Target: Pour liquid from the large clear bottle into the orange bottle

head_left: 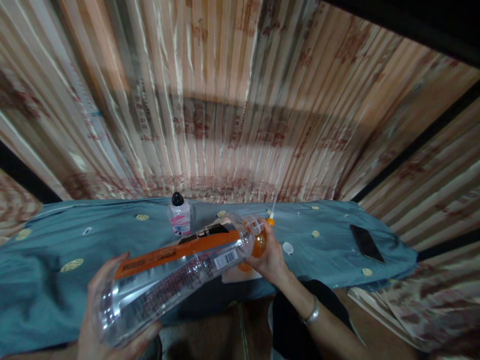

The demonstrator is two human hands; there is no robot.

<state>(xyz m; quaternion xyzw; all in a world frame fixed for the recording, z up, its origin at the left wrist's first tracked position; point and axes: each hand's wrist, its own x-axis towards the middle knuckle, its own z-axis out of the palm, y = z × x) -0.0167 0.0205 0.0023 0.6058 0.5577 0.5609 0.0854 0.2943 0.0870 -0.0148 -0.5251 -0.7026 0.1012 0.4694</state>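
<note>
1. Our left hand (89,320) has its fingers wrapped around the base of a large clear bottle (176,272), which we hold tilted above the teal cloth (330,255), its neck aimed at 2 o'clock.
2. With the fingers of our right hand (273,260) we grip a small orange bottle (259,244), right by the large bottle's mouth; we cannot tell whether the two rims touch.
3. A silver bracelet (312,310) circles our right wrist, at 4 o'clock from that hand.
4. At 12 o'clock from our right hand, just beyond it, we see an orange nozzle piece (270,221) with a thin tube.
5. A white disc (288,248) lies on the cloth near our right hand, towards 2 o'clock, and a dark phone (366,243) well apart at 3 o'clock.
6. A black-capped bottle (180,218) stands at 12 o'clock from the large bottle's middle.
</note>
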